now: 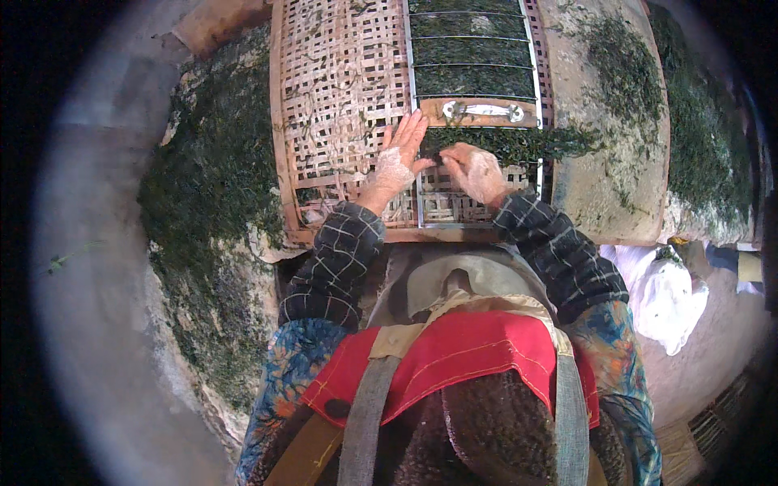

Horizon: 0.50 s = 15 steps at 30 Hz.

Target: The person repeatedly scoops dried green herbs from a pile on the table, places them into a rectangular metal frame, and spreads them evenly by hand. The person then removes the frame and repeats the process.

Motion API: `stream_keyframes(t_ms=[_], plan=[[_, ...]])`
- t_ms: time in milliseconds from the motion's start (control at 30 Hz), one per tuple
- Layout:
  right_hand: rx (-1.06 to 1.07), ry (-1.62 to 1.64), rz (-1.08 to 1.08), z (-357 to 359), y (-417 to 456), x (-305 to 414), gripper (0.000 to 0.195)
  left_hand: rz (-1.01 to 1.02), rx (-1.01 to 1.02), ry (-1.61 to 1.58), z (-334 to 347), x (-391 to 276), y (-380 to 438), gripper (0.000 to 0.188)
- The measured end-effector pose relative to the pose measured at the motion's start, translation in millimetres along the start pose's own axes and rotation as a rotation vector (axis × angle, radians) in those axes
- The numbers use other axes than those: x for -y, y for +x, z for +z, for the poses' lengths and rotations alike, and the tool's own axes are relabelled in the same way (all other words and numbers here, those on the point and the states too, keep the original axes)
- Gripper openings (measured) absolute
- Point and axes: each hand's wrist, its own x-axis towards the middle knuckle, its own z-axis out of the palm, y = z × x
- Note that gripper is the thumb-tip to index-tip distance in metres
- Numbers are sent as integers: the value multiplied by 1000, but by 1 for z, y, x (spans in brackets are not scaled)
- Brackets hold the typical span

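My left hand (401,150) rests flat with its fingers extended, its edge along the left rail of a metal frame (419,203). Under the palm is a woven bamboo-strip tray (340,97). My right hand (476,172) is curled beside a band of dark green shredded plant material (516,144) inside the frame; whether its fingertips grip any of it cannot be seen. Just beyond lies a wooden block (434,113) with a white metal handle (486,110), set across the frame. More plant material (471,51) fills the sections beyond, crossed by thin wires.
A cloth-like sheet (565,200) strewn with green bits lies at the right. Heaps of the same plant material spread on the left (213,158) and far right (699,121). A white plastic bag (668,304) is low on the right.
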Motion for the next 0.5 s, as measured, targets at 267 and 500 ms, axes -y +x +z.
stream_keyframes(t_ms=[267,500], plan=[[9,-119,-46,1,-13,9,24,-50,-214,127,1,-24,22,68],[-356,-311,221,-33,-40,-23,32,199,71,51,27,-59,17,50]])
